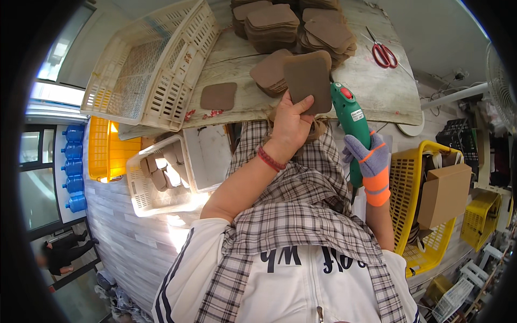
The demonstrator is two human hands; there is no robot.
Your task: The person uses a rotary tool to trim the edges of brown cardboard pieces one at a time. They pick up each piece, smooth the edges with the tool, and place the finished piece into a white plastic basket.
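Note:
My bare left hand (292, 123), a red bracelet at its wrist, pinches the lower edge of a brown rounded flat panel (308, 81) between thumb and fingers. The panel is raised above the table's near edge. In an orange and grey-purple glove, my right hand (370, 157) is wrapped round a green electric hand tool (350, 114) with a red switch. The tool's narrow tip points up beside the panel's right edge; whether they touch I cannot tell. Behind the panel sits a low pile of similar pieces (269, 71). One loose brown piece (218, 96) lies flat to its left.
Tall stacks of brown pieces (272, 24) stand at the table's far side, with red-handled scissors (384, 55) to their right. A large white crate (171, 70) occupies the table's left. Below are a white basket of pieces (141, 199) and a yellow basket (398, 199) holding a cardboard box.

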